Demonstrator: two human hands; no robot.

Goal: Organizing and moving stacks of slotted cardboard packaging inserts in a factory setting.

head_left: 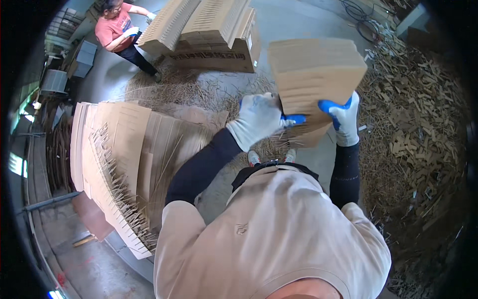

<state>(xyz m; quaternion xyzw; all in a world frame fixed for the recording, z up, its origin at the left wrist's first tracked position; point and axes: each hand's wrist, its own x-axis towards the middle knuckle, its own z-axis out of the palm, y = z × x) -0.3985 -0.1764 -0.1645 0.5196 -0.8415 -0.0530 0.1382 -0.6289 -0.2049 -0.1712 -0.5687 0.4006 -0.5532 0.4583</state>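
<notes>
Head view, looking straight down past the person's beige top and dark sleeves. Both hands are wearing white gloves with blue fingertips and are clamping a thick stack of cardboard sheets (313,70) between them, upper centre-right of the frame. The left hand (259,119) is pressing against the stack's left lower side, fingers wrapping under its near edge; the right hand (343,119) is gripping the right lower side, blue thumb lying across the front face. The hands are apart — the stack is filling the gap — and each is closed tight on it. The stack is being held up in the air, clear of the floor, its near end tilting down toward the person.

Below the stack, the toes of the person's shoes (271,157) are showing, standing among thin cardboard strips.

To the left, a large pile of slotted cardboard blanks (124,159) is lying fanned out, its comb-like cut edges pointing toward the lower centre. At the top centre, another pile of slotted blanks (209,35) is resting on the grey floor (294,20). A second person in a red shirt (117,30) is bending over that pile's left end at the upper left, gloved hands touching it.

The right side of the frame is covered in a litter of cardboard offcuts (413,124) — small rectangles and slivers.
</notes>
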